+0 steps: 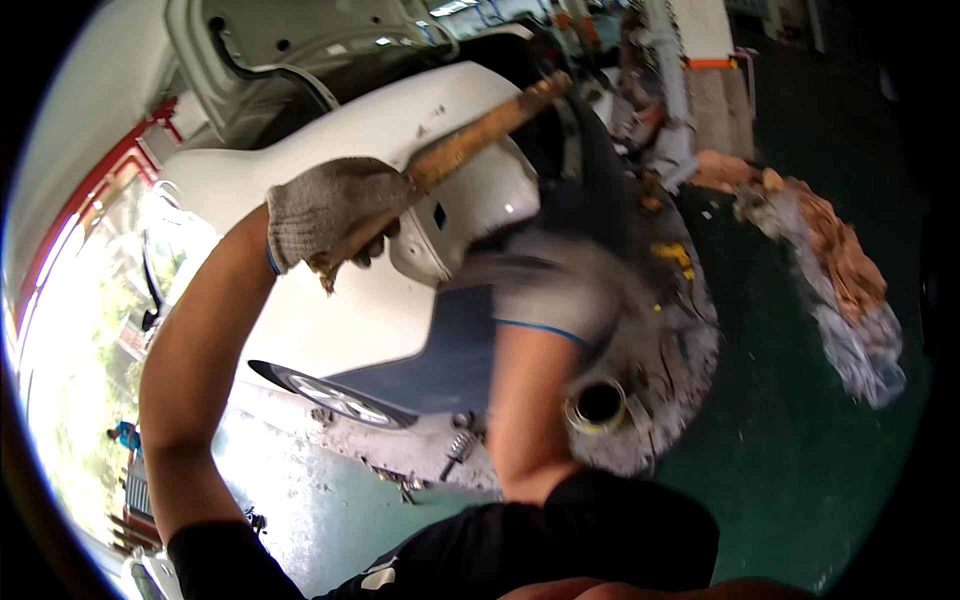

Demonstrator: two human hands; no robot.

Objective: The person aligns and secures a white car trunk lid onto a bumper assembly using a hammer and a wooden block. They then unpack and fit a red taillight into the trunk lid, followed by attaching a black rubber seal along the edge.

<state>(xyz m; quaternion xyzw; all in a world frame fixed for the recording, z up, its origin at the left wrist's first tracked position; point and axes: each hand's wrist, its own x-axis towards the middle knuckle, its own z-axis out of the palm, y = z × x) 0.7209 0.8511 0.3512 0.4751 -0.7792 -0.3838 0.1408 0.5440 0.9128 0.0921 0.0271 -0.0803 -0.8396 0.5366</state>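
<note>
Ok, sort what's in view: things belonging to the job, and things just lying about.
With the job, it appears:
Wooden bar, in the gloved left hand
White car body, near both hands; the right hand is blurred, its grip unclear

Probably just lying about:
Open round tin
Spring-like part
Crumpled orange-brown sheeting

The left glove (pixel 335 203) is grey, the right glove (pixel 560 288) paler grey (blue-edged, though blurred), the stick (pixel 475 140) mottled brown, the car panel (pixel 335 315) white; at four o'clock the floor (pixel 780 455) is green, at three the crumpled sheet (pixel 835 250) orange-brown.
</note>
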